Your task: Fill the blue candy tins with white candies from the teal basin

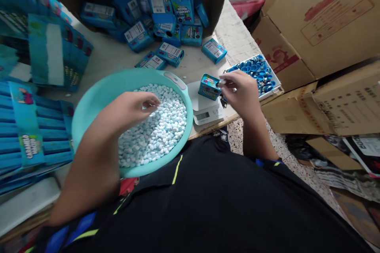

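Observation:
My left hand (135, 106) hovers over a turquoise basin (89, 106) of small pale-blue and white candies (162, 134). Its thumb and fingers are curled together, and whatever they hold is hidden. At the right, my right hand (242, 89) pinches a small white candy by the opening in the end of a blue candy box (210, 86). That box rests on a white digital scale (212, 115), whose display reading is too small to make out.
A large cardboard box (218, 12) holds many blue candy boxes; several more lie before it. A tray of blue caps (258, 71) stands beyond my right hand. Flat blue packaging (28, 126) is stacked at left. Cartons (323, 12) crowd the right side.

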`<state>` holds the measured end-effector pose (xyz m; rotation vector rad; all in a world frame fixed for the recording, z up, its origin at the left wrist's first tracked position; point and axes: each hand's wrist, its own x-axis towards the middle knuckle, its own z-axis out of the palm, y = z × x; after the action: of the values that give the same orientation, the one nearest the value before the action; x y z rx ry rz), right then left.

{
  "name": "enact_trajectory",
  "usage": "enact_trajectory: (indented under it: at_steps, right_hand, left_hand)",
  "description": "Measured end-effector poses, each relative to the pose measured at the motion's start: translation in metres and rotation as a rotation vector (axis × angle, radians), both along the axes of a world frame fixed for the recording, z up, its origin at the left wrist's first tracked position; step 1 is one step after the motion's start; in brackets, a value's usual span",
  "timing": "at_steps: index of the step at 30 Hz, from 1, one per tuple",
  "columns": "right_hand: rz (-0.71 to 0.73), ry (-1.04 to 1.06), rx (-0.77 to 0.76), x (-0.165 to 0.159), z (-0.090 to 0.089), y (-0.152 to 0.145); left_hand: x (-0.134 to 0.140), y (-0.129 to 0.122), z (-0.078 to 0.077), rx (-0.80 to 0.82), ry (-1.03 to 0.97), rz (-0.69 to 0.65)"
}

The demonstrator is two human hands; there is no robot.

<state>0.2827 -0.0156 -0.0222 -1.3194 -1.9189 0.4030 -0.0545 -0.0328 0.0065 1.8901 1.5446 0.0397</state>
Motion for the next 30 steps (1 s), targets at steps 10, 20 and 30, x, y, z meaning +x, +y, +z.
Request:
enact_trajectory:
  at_steps: [10,20,30]
  right_hand:
    - [-0.018,-0.041,-0.092,0.017,-0.001,0.012]
    - [0.018,-0.055,-0.103,0.015,-0.006,0.017]
    - [0.059,-0.062,-0.119,0.010,-0.004,0.015]
  left_hand:
    - [-0.001,0.002,-0.007,-0.057,0.014,-0.100]
    - [-0.004,0.005,-0.014,-0.060,0.051,-0.068]
    - [-0.001,0.004,-0.009,-0.089,0.046,-0.037]
